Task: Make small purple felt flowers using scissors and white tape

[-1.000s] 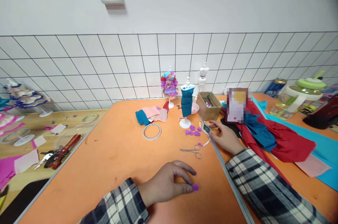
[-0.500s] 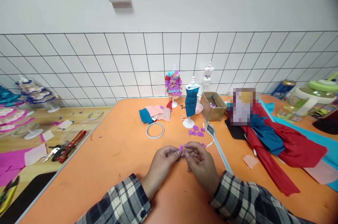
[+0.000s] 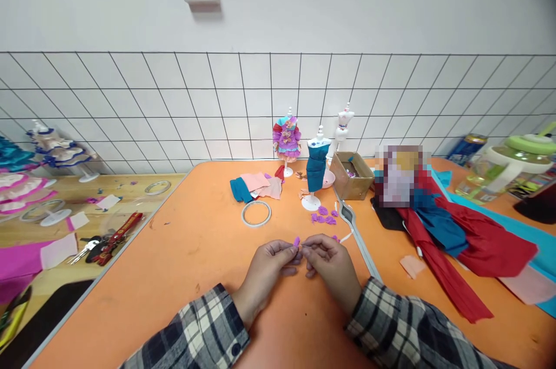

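Note:
Over the orange table mat (image 3: 195, 259), a small purple crepe paper piece (image 3: 296, 241) sticks up from the pinched thumb and fingers of my left hand (image 3: 271, 267). My right hand (image 3: 332, 265) is close beside it, thumb and forefinger pinched at the lower end of the piece; what lies between those fingertips is too small to make out. Beyond my hands lie several purple paper bows (image 3: 321, 219). A mini dress form in a teal wrap (image 3: 316, 166) stands behind them, its white base on the mat.
A dressed purple doll form (image 3: 287, 137) and a white form (image 3: 344, 123) stand near the tiled wall. Left of centre are a tape roll (image 3: 270, 215) and paper sheets (image 3: 240, 190). A cardboard box (image 3: 354, 186), a grey zipper-like strip (image 3: 362, 250) and red paper (image 3: 490, 241) lie rightward.
My right fingertips have moved slightly left, closer to my left fingertips. The purple piece now tilts a little differently in my left pinch. The camera view has shifted slightly.

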Available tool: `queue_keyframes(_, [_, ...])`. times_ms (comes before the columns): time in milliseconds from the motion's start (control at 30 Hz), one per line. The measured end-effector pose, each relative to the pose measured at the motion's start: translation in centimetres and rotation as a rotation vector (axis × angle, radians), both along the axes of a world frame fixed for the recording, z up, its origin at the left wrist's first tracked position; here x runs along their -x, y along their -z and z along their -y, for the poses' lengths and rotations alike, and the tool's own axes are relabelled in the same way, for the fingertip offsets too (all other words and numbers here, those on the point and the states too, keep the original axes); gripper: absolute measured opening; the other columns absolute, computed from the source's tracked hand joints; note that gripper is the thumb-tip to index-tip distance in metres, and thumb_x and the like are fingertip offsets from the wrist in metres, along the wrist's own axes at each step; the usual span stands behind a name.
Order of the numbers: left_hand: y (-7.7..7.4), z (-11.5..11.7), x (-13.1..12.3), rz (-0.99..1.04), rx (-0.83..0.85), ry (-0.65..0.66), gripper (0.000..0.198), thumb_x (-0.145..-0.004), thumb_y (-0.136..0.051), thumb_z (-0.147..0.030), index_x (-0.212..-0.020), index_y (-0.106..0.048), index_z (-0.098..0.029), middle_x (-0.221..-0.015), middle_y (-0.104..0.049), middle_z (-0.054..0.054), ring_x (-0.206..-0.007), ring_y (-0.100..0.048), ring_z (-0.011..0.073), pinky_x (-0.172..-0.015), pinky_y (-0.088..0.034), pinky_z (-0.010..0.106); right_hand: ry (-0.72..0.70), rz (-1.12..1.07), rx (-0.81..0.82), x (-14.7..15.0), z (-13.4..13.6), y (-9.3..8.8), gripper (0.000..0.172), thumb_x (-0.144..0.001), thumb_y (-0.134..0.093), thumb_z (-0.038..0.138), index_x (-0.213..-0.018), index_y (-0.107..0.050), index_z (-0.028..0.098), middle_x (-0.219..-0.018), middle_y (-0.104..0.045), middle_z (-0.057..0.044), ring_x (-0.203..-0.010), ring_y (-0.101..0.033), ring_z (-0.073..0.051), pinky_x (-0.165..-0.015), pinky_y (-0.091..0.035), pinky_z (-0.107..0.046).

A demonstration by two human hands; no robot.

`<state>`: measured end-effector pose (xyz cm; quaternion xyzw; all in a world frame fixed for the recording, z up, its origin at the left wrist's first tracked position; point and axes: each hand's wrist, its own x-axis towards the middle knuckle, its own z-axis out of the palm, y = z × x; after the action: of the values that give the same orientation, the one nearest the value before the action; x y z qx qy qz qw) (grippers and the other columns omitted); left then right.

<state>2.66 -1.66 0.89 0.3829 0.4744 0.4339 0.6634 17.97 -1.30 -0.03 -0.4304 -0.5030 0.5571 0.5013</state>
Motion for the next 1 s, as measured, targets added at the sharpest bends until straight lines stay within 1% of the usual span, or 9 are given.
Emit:
queue_keyframes(100, [-0.2, 0.2, -0.3, 0.08, 0.068, -0.005, 0.025, -0.071, -0.074, -0.035, -0.079, -0.068, -0.012, -0.08, -0.071, 0.007, -0.076, -0.065, 0.017, -0.067, -0.049, 0.027, 0.082, 0.093, -0.078, 0.2, -0.2, 0.2, 0.018, -0.074, -0.068, 0.036, -0.077, -0.064, 0.019, -0.065, -0.06, -0.001, -0.052, -0.054, -0.012, -0.047, -0.05, -0.026])
queue_keyframes(233, [-0.5, 0.5, -0.6, 0.239, 0.161, -0.001, 0.021, -0.069, -0.076, -0.029, -0.076, -0.066, -0.012, -0.076, -0.07, 0.006, -0.071, -0.065, 0.0152, -0.064, -0.049, 0.025, 0.146, 0.344, -0.367, 0.0, -0.1, 0.3, 0.004, -0.078, -0.063, 0.024, -0.076, -0.064, 0.021, -0.067, -0.059, -0.001, -0.052, -0.052, -0.011, -0.049, -0.045, -0.024])
queue_keyframes(300, [-0.6, 0.7, -0.7, 0.293, 0.189, 0.032, 0.02, -0.07, -0.076, -0.027, -0.076, -0.066, -0.01, -0.073, -0.07, 0.007, -0.068, -0.065, 0.0144, -0.065, -0.049, 0.024, 0.166, 0.452, -0.515, -0.2, -0.1, 0.2, 0.003, -0.079, -0.06, 0.02, -0.077, -0.063, 0.021, -0.066, -0.058, 0.0, -0.052, -0.051, -0.011, -0.049, -0.042, -0.024])
queue_keyframes(367, [-0.6, 0.8, -0.7, 0.334, 0.21, 0.062, 0.018, -0.071, -0.075, -0.025, -0.077, -0.067, -0.009, -0.071, -0.069, 0.006, -0.065, -0.064, 0.0131, -0.064, -0.049, 0.023, 0.179, 0.5, -0.661, -0.4, -0.1, 0.1, 0.006, -0.08, -0.059, 0.016, -0.079, -0.063, 0.021, -0.069, -0.059, 0.0, -0.056, -0.053, -0.011, -0.052, -0.043, -0.024])
queue_keyframes(467, [-0.6, 0.9, -0.8, 0.409, 0.246, 0.057, 0.014, -0.069, -0.075, -0.02, -0.073, -0.067, -0.009, -0.068, -0.067, 0.005, -0.062, -0.063, 0.0119, -0.061, -0.049, 0.021, 0.2, 0.559, -0.825, -0.8, -0.2, -0.1, 0.009, -0.082, -0.058, 0.014, -0.083, -0.065, 0.02, -0.073, -0.061, -0.001, -0.06, -0.055, -0.011, -0.056, -0.044, -0.023])
queue_keyframes(567, [-0.6, 0.9, -0.7, 0.458, 0.274, 0.027, 0.013, -0.067, -0.076, -0.017, -0.07, -0.067, -0.009, -0.065, -0.066, 0.004, -0.06, -0.062, 0.0112, -0.059, -0.049, 0.02, 0.183, 0.652, -0.881, -1.2, -0.4, 0.0, 0.011, -0.084, -0.058, 0.015, -0.085, -0.067, 0.021, -0.072, -0.061, -0.002, -0.06, -0.056, -0.011, -0.055, -0.043, -0.022])
queue_keyframes(667, [-0.5, 0.8, -0.4, 0.449, 0.244, 0.025, 0.014, -0.07, -0.076, -0.019, -0.072, -0.068, -0.008, -0.066, -0.067, 0.005, -0.061, -0.063, 0.0114, -0.06, -0.049, 0.02, 0.131, 0.707, -0.898, -1.7, -0.4, 0.2, 0.015, -0.085, -0.056, 0.014, -0.089, -0.068, 0.022, -0.074, -0.062, -0.002, -0.063, -0.058, -0.012, -0.057, -0.043, -0.022])
queue_keyframes(833, [-0.2, 0.6, -0.1, 0.338, 0.13, 0.045, 0.021, -0.072, -0.077, -0.026, -0.076, -0.069, -0.007, -0.068, -0.067, 0.006, -0.063, -0.062, 0.0111, -0.063, -0.05, 0.021, 0.116, 0.748, -0.909, -2.2, -0.5, 0.2, 0.018, -0.087, -0.055, 0.017, -0.097, -0.069, 0.023, -0.075, -0.062, -0.002, -0.063, -0.058, -0.011, -0.057, -0.043, -0.021])
queue_keyframes(1000, [-0.3, 0.4, 0.1, 0.203, 0.046, 0.045, 0.024, -0.071, -0.078, -0.032, -0.074, -0.07, -0.01, -0.068, -0.067, 0.005, -0.064, -0.061, 0.0119, -0.065, -0.05, 0.023, 0.083, 0.78, -0.914, -2.5, -0.6, 0.3, 0.02, -0.089, -0.053, 0.017, -0.096, -0.071, 0.025, -0.074, -0.06, -0.002, -0.062, -0.058, -0.01, -0.057, -0.043, -0.02])
